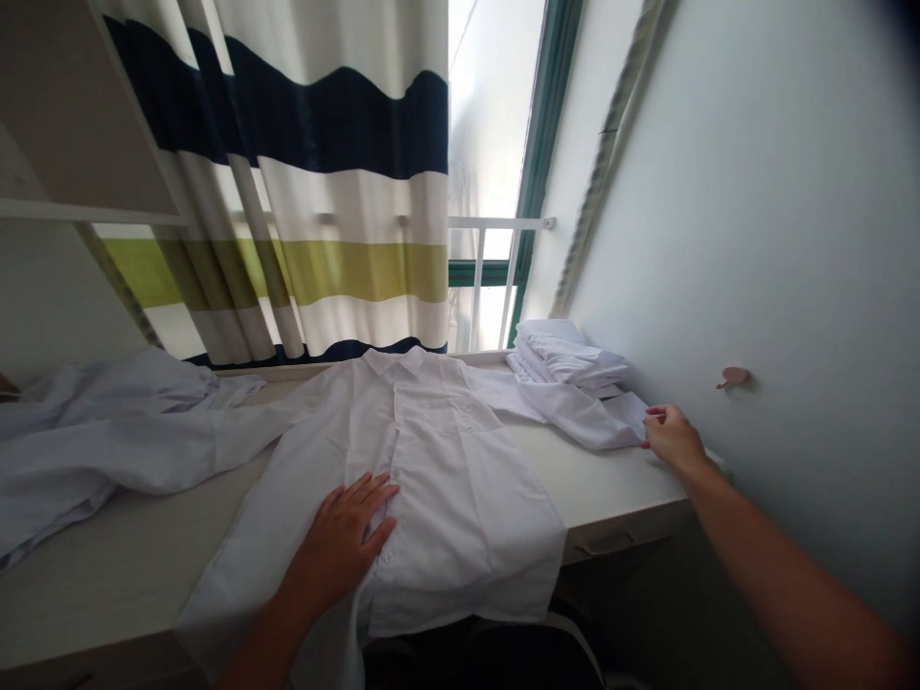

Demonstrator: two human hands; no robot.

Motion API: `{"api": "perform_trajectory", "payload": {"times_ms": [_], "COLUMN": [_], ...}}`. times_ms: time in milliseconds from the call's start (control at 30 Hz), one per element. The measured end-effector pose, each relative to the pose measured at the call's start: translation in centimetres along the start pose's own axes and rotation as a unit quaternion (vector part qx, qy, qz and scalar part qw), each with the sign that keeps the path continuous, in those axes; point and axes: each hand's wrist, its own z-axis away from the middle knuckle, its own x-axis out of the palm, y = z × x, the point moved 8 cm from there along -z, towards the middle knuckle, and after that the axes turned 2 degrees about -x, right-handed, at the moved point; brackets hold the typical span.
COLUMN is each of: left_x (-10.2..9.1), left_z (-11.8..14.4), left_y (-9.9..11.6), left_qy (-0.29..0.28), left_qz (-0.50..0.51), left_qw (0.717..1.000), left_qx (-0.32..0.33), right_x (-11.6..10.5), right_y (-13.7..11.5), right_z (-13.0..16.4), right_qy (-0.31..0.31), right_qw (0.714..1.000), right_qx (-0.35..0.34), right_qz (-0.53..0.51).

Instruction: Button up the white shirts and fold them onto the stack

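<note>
Striped curtains (pixel 352 211) are hanging behind the surface (pixel 596 484). Across its middle I'm seeing a white shirt (pixel 452 479), hem (pixel 460 616) overhanging the front edge (too long, I'm guessing). Unclenched, the left hand (pixel 345 530) is resting on it, seemingly steadying it; the right hand (pixel 674 439) is pinching a cuff (pixel 628 415), apparently extending the sleeve (pixel 579 412). Folded clothes (pixel 564 353) are sitting near the back right corner.

I have bare desk (pixel 589 481) to pass over along the front edge, right of the white shirt (pixel 452 479). Its outstretched sleeve (pixel 589 417) and the folded stack (pixel 567 355) block my way to the back edge there; the wall (pixel 791 240) shuts off the right.
</note>
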Motion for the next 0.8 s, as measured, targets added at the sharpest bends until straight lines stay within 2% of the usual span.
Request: {"api": "perform_trajectory", "payload": {"times_ms": [100, 333, 567, 667, 800], "left_x": [0.0, 0.1, 0.2, 0.1, 0.0], "left_z": [-0.1, 0.0, 0.0, 0.0, 0.0], "left_y": [0.0, 0.0, -0.1, 0.0, 0.1], "left_qy": [-0.005, -0.013, -0.021, -0.019, -0.020], "left_qz": [-0.004, -0.010, -0.011, -0.007, -0.003], "left_qw": [1.000, 1.000, 1.000, 1.000, 1.000], "left_qx": [-0.003, -0.009, -0.013, -0.017, -0.017], "right_x": [-0.1, -0.4, -1.5, -2.9, -6.7], "right_y": [0.7, 1.0, 0.0, -1.1, -4.0], "right_z": [-2.3, -4.1, -5.6, -5.6, -6.2], "right_qy": [-0.008, -0.012, 0.001, 0.029, 0.078], "right_qw": [0.998, 0.985, 0.990, 0.995, 0.996], "right_qx": [0.002, -0.002, -0.024, -0.010, -0.016], "right_qz": [0.061, 0.172, 0.138, 0.094, 0.044]}}
